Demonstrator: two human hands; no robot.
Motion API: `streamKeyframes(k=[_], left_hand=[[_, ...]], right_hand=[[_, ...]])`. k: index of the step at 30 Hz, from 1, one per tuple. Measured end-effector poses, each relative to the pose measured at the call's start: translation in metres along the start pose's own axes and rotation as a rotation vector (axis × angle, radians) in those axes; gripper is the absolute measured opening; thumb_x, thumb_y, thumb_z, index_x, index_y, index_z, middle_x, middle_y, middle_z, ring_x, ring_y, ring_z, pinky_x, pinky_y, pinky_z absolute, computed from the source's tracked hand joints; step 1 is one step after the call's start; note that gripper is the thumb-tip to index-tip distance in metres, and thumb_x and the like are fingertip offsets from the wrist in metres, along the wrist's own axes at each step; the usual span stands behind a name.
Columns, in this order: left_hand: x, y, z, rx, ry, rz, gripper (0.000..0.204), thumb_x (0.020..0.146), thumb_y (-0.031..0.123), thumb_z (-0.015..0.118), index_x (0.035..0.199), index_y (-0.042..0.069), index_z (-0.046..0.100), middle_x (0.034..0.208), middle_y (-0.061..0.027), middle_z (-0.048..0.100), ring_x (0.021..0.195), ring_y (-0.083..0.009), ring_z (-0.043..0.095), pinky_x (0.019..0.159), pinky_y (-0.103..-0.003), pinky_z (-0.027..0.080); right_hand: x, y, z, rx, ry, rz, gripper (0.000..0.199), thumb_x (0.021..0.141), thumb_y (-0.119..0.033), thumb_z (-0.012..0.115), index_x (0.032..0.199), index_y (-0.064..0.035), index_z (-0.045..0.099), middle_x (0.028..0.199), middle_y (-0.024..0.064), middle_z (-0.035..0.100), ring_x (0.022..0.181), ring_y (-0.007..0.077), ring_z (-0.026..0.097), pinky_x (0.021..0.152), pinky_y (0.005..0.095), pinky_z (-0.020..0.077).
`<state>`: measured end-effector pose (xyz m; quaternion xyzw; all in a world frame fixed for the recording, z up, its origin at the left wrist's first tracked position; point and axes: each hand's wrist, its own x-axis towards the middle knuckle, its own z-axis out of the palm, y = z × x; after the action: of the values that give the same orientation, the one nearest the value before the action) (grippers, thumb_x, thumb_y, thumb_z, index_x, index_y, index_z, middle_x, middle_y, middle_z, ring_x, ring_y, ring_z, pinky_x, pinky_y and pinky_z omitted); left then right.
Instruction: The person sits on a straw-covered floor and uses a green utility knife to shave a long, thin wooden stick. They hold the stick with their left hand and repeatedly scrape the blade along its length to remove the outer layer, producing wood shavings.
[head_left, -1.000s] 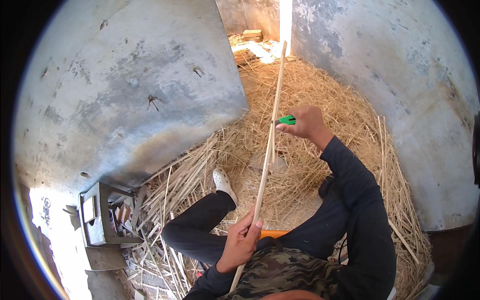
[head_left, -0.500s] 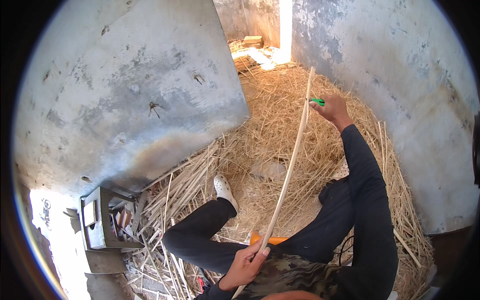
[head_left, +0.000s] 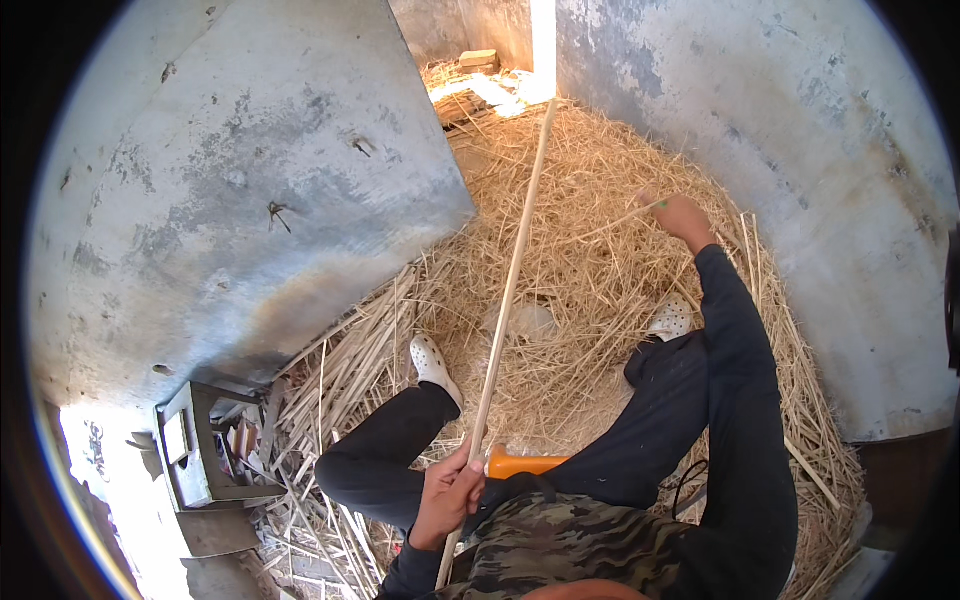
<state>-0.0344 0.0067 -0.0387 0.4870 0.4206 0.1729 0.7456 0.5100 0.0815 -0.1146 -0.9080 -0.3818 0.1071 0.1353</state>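
A long pale strip of split wood or bamboo [head_left: 515,270] slants up from my lap toward the far wall. Low down, my left hand [head_left: 450,492] is closed around it, thumb on top. My right hand [head_left: 684,220], at the end of a stretched arm, is apart from the strip on the right. Its fingers are closed on a small green tool [head_left: 662,204], mostly hidden by the hand. A thin pale sliver [head_left: 625,216] shows beside those fingers, over the shavings. Behind the strip, an orange cylindrical thing [head_left: 530,465] lies by my lap.
Straw-like shavings [head_left: 590,240] cover the floor around my white clogs [head_left: 432,365]. Long strips [head_left: 350,360] are piled at the left, next to a small grey wooden stand [head_left: 205,445]. Worn walls [head_left: 270,180] close in on both sides. A brick [head_left: 480,60] lies at the back.
My right hand with the green tool has come off the strip and swung right. The strip's far end now points further left, and my left hand has shifted left with it.
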Motion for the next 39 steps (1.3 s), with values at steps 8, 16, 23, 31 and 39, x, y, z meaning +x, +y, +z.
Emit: streamKeyframes(k=[8, 16, 23, 31, 39], left_hand=[[0.033, 0.009, 0.015, -0.123, -0.083, 0.116, 0.047, 0.102, 0.02, 0.048, 0.145, 0.005, 0.038, 0.064, 0.0015, 0.046, 0.049, -0.0033, 0.04, 0.045, -0.017, 0.035], [0.057, 0.025, 0.021, 0.046, 0.049, 0.131, 0.046, 0.102, 0.021, 0.047, 0.143, 0.002, 0.04, 0.064, 0.0024, 0.045, 0.049, -0.0031, 0.038, 0.046, -0.018, 0.032], [0.044, 0.037, 0.029, 0.11, 0.073, 0.187, 0.046, 0.101, 0.015, 0.05, 0.144, 0.003, 0.04, 0.066, 0.0065, 0.04, 0.057, -0.0015, 0.035, 0.051, -0.019, 0.031], [0.033, 0.031, 0.025, 0.247, 0.102, 0.265, 0.046, 0.099, 0.01, 0.05, 0.142, -0.001, 0.04, 0.075, 0.0074, 0.042, 0.064, -0.0015, 0.035, 0.056, -0.018, 0.032], [0.002, 0.018, 0.033, 0.23, -0.01, 0.24, 0.046, 0.1, 0.009, 0.048, 0.143, -0.003, 0.038, 0.091, 0.001, 0.053, 0.076, -0.0044, 0.042, 0.065, -0.02, 0.04]], right_hand=[[-0.072, -0.088, -0.004, -0.075, -0.221, -0.451, 0.08, 0.082, -0.08, 0.041, 0.06, -0.0055, 0.06, 0.055, 0.0073, 0.055, 0.049, 0.0221, 0.055, 0.046, 0.0403, 0.0422], [-0.188, -0.163, 0.008, 0.144, -0.036, -1.023, 0.073, 0.076, -0.078, 0.053, 0.056, -0.0087, 0.058, 0.045, 0.0084, 0.049, 0.041, 0.0257, 0.054, 0.041, 0.0383, 0.0409], [-0.154, -0.167, 0.025, 0.143, 0.19, -0.95, 0.072, 0.074, -0.079, 0.054, 0.053, -0.0102, 0.056, 0.043, 0.0076, 0.048, 0.038, 0.0259, 0.053, 0.038, 0.0383, 0.0393], [-0.154, -0.18, 0.03, 0.131, 0.191, -0.918, 0.075, 0.078, -0.081, 0.048, 0.054, -0.0104, 0.058, 0.042, 0.0062, 0.047, 0.037, 0.0225, 0.05, 0.038, 0.0367, 0.0386], [-0.049, -0.136, 0.015, 0.085, 0.295, -0.563, 0.078, 0.085, -0.08, 0.036, 0.05, -0.0115, 0.051, 0.042, -0.003, 0.034, 0.036, 0.0134, 0.035, 0.035, 0.0319, 0.0263]])
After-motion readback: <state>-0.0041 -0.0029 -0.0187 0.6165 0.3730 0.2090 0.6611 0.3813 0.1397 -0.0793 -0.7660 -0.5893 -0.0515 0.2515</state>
